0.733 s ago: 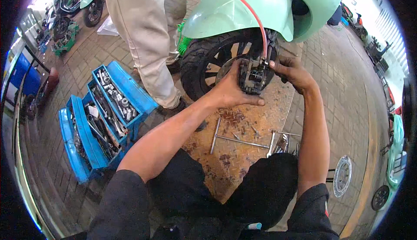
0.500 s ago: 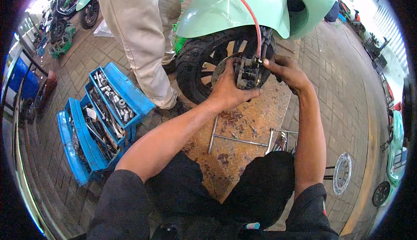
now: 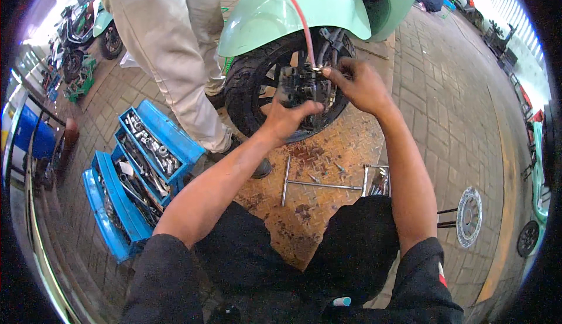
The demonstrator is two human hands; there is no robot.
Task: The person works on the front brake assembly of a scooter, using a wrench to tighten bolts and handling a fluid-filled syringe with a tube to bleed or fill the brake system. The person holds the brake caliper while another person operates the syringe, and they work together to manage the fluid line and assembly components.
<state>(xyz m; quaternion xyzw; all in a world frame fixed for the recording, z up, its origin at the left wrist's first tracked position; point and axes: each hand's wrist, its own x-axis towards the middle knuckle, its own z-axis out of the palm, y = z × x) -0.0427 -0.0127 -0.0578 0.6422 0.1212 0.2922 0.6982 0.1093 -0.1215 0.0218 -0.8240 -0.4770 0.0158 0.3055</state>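
Observation:
A dark brake caliper (image 3: pixel 304 85) is held in front of the scooter's front wheel (image 3: pixel 246 110). My left hand (image 3: pixel 284 120) is wrapped round its lower left side, thumb across the lower face. Clear red tubing (image 3: pixel 297 12) drops from above to a small metal fitting at the caliper's top. At that fitting, my right hand (image 3: pixel 364 87) has its thumb and fingers closed together; what lies between them is too small to make out. The mint green front fender (image 3: pixel 293 16) arches over the tyre.
A person in beige trousers (image 3: pixel 155 43) stands to the left of the wheel. An open blue toolbox (image 3: pixel 193 142) full of tools is at my left. On the rusty metal plate (image 3: pixel 275 224) lie a T-handle wrench (image 3: pixel 322 185) and loose bolts. A brake disc (image 3: pixel 469 217) rests at right.
My view has shifted, so wheel and fender appear further left. The caliper is turned to another angle, and my left hand now grips it lower. My right hand stays at the tube's fitting.

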